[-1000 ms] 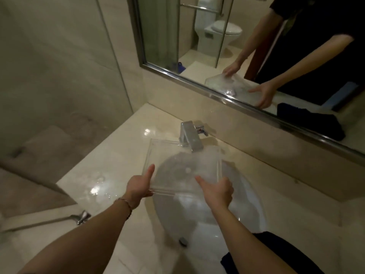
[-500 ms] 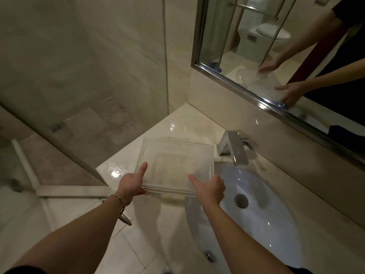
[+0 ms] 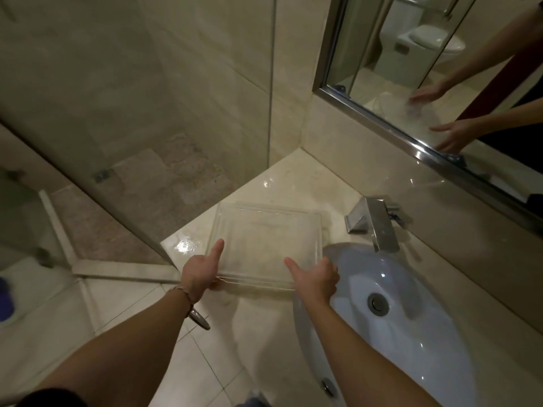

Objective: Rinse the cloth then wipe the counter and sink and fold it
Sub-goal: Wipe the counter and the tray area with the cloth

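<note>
Sink (image 3: 417, 292) and bench (image 3: 293, 183) of pale polished stone fill a tiled bathroom, a glass shower screen (image 3: 88, 142) to the left and a mirror (image 3: 440, 69) above. One clear tray (image 3: 264, 245) sits over the bench just left of the basin. Left hand (image 3: 201, 270) and right hand (image 3: 318, 277) grip its near edge, thumbs on top; the fingers underneath are hidden. One chrome tap (image 3: 376, 227) stands right of the tray. No cloth is visible.

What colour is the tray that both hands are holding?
The tray is clear and colourless; the beige counter shows through it. Head view, the only one.
</note>
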